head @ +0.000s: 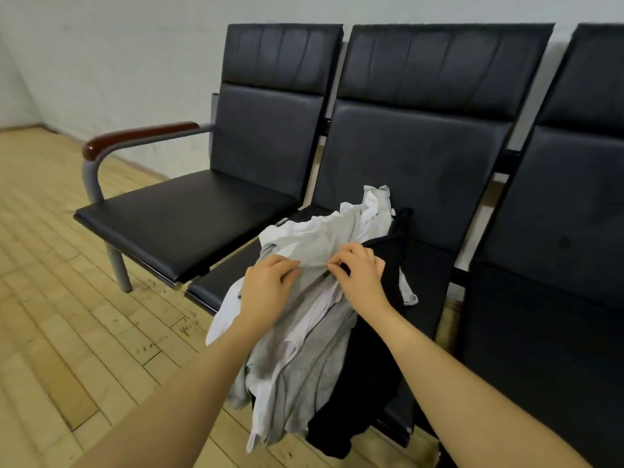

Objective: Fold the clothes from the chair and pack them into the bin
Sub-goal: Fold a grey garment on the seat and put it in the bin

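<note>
Both the left hand [270, 285] and right hand [361, 275] pinched the grey shirt [314, 244] atop the clothes pile [304, 366] overhanging the bench [189, 238] front edge; it should be lifted clear alone before folding.

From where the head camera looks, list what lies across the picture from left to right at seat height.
Wooden floor → armrest → empty left seat → left hand on the grey garment → right hand → black garment → right-most seat.
</note>
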`<state>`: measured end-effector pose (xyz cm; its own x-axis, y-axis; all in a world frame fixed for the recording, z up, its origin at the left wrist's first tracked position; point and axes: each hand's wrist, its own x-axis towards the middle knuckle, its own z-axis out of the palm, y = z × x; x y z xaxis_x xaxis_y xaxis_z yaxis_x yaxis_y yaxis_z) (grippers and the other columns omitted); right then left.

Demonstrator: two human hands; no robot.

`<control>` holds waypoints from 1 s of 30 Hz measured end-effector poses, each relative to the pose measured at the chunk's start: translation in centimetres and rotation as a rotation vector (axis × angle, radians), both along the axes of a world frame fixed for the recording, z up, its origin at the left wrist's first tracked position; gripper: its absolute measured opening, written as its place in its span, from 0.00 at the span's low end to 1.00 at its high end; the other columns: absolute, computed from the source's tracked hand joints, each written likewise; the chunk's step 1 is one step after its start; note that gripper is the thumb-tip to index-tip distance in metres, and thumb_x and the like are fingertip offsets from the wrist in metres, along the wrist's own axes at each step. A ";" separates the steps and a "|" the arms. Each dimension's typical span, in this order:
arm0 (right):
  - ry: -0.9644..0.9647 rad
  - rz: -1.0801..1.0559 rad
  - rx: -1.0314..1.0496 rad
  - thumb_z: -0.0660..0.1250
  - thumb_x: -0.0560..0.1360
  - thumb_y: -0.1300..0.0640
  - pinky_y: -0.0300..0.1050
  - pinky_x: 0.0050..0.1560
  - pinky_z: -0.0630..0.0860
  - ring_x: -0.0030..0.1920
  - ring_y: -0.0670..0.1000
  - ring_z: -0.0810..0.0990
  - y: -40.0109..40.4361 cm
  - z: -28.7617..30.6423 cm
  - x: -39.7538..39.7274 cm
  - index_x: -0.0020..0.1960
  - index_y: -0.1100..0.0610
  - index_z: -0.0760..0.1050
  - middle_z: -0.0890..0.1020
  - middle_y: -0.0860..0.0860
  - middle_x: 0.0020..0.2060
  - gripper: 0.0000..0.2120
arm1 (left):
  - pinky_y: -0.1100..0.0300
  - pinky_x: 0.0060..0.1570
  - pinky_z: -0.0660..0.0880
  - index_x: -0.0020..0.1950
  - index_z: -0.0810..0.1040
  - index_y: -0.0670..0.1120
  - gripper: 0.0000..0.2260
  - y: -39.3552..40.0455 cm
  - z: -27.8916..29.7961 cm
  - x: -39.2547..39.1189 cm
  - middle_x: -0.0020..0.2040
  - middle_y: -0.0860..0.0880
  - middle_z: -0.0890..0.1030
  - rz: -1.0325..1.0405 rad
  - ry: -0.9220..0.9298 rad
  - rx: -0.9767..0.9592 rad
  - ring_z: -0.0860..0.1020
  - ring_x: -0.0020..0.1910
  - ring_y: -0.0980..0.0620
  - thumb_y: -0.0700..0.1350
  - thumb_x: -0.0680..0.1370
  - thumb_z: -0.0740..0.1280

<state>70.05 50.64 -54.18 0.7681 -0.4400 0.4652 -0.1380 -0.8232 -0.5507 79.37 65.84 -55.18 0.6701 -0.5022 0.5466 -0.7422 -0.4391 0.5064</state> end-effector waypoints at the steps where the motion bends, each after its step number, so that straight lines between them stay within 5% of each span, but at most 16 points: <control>1: -0.032 0.020 -0.005 0.68 0.75 0.58 0.32 0.55 0.52 0.53 0.41 0.67 -0.2 0.5 -0.6 0.44 0.54 0.78 0.75 0.42 0.51 0.02 | 0.50 0.46 0.74 0.51 0.84 0.46 0.09 -0.1 0.4 -0.2 0.48 0.49 0.82 -0.016 -0.024 -0.053 0.78 0.49 0.46 0.47 0.76 0.66; 4: -0.037 0.058 0.111 0.63 0.79 0.59 0.35 0.61 0.55 0.54 0.39 0.61 -0.5 2.2 -2.6 0.49 0.55 0.77 0.76 0.37 0.50 0.04 | 0.59 0.48 0.73 0.51 0.84 0.46 0.14 -0.5 1.9 -1.1 0.47 0.50 0.83 -0.119 -0.064 -0.137 0.78 0.47 0.52 0.50 0.76 0.63; 7: -0.025 0.048 0.195 0.60 0.81 0.56 0.27 0.56 0.54 0.58 0.48 0.60 -1.4 3.3 -4.6 0.48 0.48 0.73 0.76 0.37 0.41 0.06 | 0.68 0.50 0.70 0.51 0.84 0.45 0.12 -1.4 3.0 -2.3 0.47 0.50 0.83 -0.206 -0.010 -0.212 0.77 0.47 0.58 0.48 0.75 0.65; 9: -0.040 0.024 0.104 0.58 0.81 0.54 0.23 0.58 0.51 0.57 0.52 0.66 -2.5 3.5 -6.1 0.44 0.43 0.69 0.77 0.43 0.39 0.08 | 0.64 0.50 0.72 0.52 0.84 0.46 0.12 -2.2 3.5 -3.4 0.46 0.52 0.83 -0.258 0.044 -0.245 0.76 0.45 0.60 0.50 0.75 0.66; 11: -0.018 -0.004 0.060 0.57 0.81 0.53 0.31 0.61 0.53 0.54 0.50 0.66 -3.6 3.3 -7.9 0.44 0.42 0.68 0.78 0.45 0.39 0.09 | 0.60 0.51 0.74 0.53 0.84 0.47 0.10 -3.0 3.7 -4.5 0.47 0.53 0.82 -0.293 0.116 -0.210 0.77 0.45 0.59 0.50 0.76 0.67; 16: 0.011 0.001 0.088 0.60 0.80 0.57 0.41 0.47 0.64 0.40 0.47 0.72 -5.2 1.3 -11.2 0.44 0.43 0.70 0.76 0.48 0.33 0.10 | 0.55 0.62 0.64 0.68 0.73 0.48 0.19 -4.4 1.5 -4.9 0.64 0.50 0.74 -0.133 0.095 0.103 0.72 0.63 0.49 0.53 0.79 0.62; 19: -0.020 0.045 0.166 0.61 0.80 0.60 0.35 0.39 0.70 0.34 0.42 0.72 -5.2 0.5 -12.4 0.44 0.44 0.71 0.76 0.50 0.36 0.11 | 0.52 0.67 0.58 0.72 0.67 0.50 0.22 -4.2 -0.4 -4.2 0.70 0.50 0.69 -0.073 0.143 0.239 0.65 0.69 0.48 0.56 0.79 0.60; 24: -0.008 0.014 0.107 0.64 0.78 0.62 0.29 0.35 0.67 0.31 0.41 0.74 -5.6 -1.1 -12.4 0.47 0.57 0.78 0.77 0.46 0.34 0.04 | 0.54 0.63 0.59 0.66 0.75 0.51 0.17 -4.3 -1.8 -3.4 0.62 0.50 0.73 -0.072 0.077 0.174 0.68 0.63 0.46 0.53 0.78 0.65; 30: -0.008 -0.056 0.186 0.67 0.76 0.62 0.30 0.50 0.73 0.45 0.44 0.80 -5.6 -2.2 -11.8 0.49 0.57 0.81 0.83 0.48 0.42 0.05 | 0.58 0.50 0.55 0.48 0.84 0.48 0.07 -4.6 -1.6 -2.3 0.49 0.52 0.75 -0.112 0.025 0.122 0.68 0.53 0.49 0.49 0.76 0.68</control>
<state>58.28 45.00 -56.33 0.7364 -0.5610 0.3781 -0.1760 -0.6985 -0.6936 77.12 61.23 -56.73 0.6190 -0.6358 0.4610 -0.7776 -0.4136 0.4736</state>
